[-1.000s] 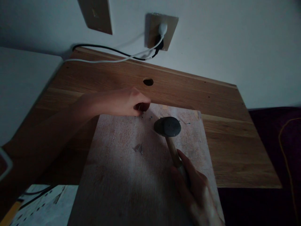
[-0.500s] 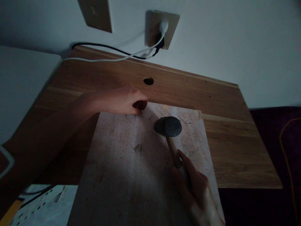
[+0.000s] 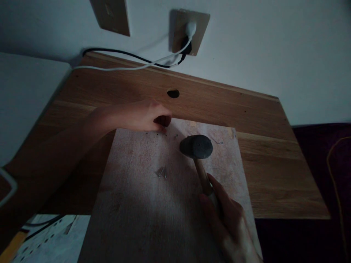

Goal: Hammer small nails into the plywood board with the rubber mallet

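My right hand (image 3: 229, 223) is wrapped round the wooden handle of a mallet (image 3: 196, 147) with a dark, rubber-like head. The head hovers over the upper part of a pale, scuffed board (image 3: 131, 175). At the board's far edge my left hand (image 3: 155, 117) is closed in a pinch, its fingertips round a thin nail (image 3: 166, 134) that is mostly hidden by the fingers. A few loose nails (image 3: 162, 172) lie mid-board, nearer to me. Another nail (image 3: 218, 142) lies to the right of the mallet head. Small dark dots run in a row along the far edge.
Under the board is a brown wooden tabletop (image 3: 274, 175) with a round cable hole (image 3: 173, 94). White and black cables (image 3: 117, 68) run along its back to a wall outlet (image 3: 201, 31). A yellow cord (image 3: 333, 175) hangs at the right.
Both hands and the mallet stay almost where they were; the view has shifted very slightly. The thin nail shaft seen between my left fingers before is now harder to make out.
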Motion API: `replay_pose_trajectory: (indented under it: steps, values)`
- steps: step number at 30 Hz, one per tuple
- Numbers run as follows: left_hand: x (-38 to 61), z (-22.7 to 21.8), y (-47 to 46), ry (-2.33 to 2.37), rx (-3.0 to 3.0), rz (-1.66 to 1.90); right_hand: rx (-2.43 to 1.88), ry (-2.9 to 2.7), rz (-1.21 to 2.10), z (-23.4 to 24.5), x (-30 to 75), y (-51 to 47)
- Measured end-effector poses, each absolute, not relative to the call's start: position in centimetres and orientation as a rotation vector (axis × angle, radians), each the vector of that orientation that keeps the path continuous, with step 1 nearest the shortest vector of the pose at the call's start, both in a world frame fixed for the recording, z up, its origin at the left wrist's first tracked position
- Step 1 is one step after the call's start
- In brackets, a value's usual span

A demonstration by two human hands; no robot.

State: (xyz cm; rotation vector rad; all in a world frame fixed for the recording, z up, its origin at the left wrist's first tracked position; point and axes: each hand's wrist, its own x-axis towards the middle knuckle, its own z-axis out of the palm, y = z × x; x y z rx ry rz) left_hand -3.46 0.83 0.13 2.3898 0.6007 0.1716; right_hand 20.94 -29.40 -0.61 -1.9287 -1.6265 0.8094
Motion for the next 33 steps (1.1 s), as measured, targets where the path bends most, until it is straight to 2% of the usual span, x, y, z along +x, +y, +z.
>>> replay_pose_trajectory:
  steps: [6,33]
  values:
    - [-3.2,1.0,0.4,0.634,2.399,0.095,-1.961,-1.623,0.787,-0.8,21.0,-29.5]
    - [-3.0,0.9,0.0,0.524,2.425,0.199,-1.941,-1.652,0.805,-0.2,20.7,-29.1]
